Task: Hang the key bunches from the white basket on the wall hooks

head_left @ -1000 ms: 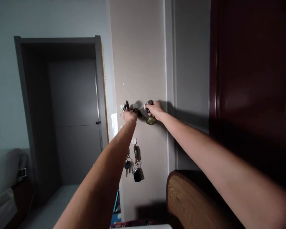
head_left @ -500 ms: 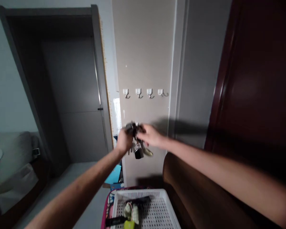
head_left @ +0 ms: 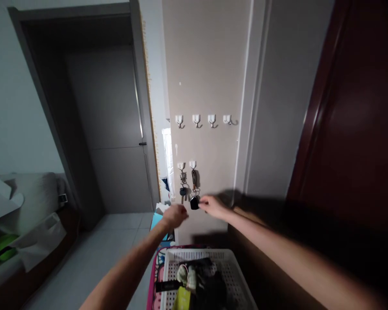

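Observation:
Two bunches hang side by side from a lower pair of white wall hooks. On the left bunch, a dark-headed key points down below metal rings. The right one has a brown strap with a black key fob at its end. My right hand pinches at the fob's right edge, thumb and forefinger close together. Just below the left bunch is my left hand, its fingers curled in, apart from the keys; nothing shows in it.
Above runs a row of several bare white hooks. Below, a white plastic basket holds dark items, a pale patterned thing and a yellow-green one. A grey door stands left, a dark red door right.
Both hands were together around the bunches; now they are apart and lower. The bunches hang in plain sight on the lower hooks. The view has shifted slightly.

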Demonstrator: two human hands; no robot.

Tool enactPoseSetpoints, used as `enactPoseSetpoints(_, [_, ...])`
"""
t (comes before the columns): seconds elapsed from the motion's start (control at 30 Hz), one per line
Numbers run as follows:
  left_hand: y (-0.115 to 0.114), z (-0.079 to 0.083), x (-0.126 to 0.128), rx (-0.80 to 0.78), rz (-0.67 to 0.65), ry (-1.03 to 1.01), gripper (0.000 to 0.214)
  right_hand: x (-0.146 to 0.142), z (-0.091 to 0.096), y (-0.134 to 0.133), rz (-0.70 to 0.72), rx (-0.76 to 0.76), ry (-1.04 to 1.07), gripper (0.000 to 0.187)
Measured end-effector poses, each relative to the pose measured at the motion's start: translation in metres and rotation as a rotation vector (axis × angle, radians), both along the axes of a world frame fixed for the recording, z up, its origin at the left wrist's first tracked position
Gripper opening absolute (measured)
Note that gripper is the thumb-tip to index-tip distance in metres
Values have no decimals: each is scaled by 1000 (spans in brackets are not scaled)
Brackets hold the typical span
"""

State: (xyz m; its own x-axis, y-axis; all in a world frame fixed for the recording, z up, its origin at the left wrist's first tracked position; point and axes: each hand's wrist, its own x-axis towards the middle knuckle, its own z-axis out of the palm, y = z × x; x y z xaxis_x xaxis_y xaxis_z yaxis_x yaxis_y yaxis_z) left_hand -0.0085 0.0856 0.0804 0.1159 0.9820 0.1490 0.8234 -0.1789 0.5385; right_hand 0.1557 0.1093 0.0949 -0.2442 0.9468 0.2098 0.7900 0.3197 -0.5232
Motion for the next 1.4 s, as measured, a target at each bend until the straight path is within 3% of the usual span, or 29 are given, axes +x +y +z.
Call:
enactPoseSetpoints(0.1, [44,17,3,106,272,-309,27,-15,13,36,-197,122,190,33])
enactPoseSetpoints(0.23, [71,6,18,56,294,-524,27,-33,13,53,-208,89,324,25])
enactPoseSetpoints(0.37, [69,6,23,77,275,-628,12,-36,15,48,-213,32,423,20])
enactPoseSetpoints(0.47, [64,30,14,135,253,-719,11,-33,32,44,-243,72,488,24])
enactPoseSetpoints(0.67, [55,96,2,225,209,-851,14,-40,94,32,-218,337,308,20])
enactPoseSetpoints(0.73, [45,106,6,237,149,-867,12,-44,106,20,-161,315,303,19])
enactPoseSetpoints(0.8, [30,106,11,255,65,-860,9,-44,107,6,-87,237,332,19])
enactPoseSetpoints(0.87, [11,94,14,241,-15,-823,8,-41,94,-10,-2,118,351,19])
enactPoseSetpoints(0.93, [-11,72,15,159,-66,-758,7,-33,71,-26,80,-17,322,17])
enactPoseSetpoints(1.1, [-67,-12,15,-85,-132,-465,10,-3,-7,-70,255,-194,-6,11])
enactPoseSetpoints(1.17, [-85,-45,14,-156,-140,-316,14,10,-29,-85,315,-242,-167,8])
enactPoseSetpoints(1.27, [-105,-77,13,-135,-155,-102,18,24,-43,-99,377,-373,-285,5])
enactPoseSetpoints(1.4, [-117,-87,11,7,-201,94,20,33,-43,-100,381,-353,-274,8])
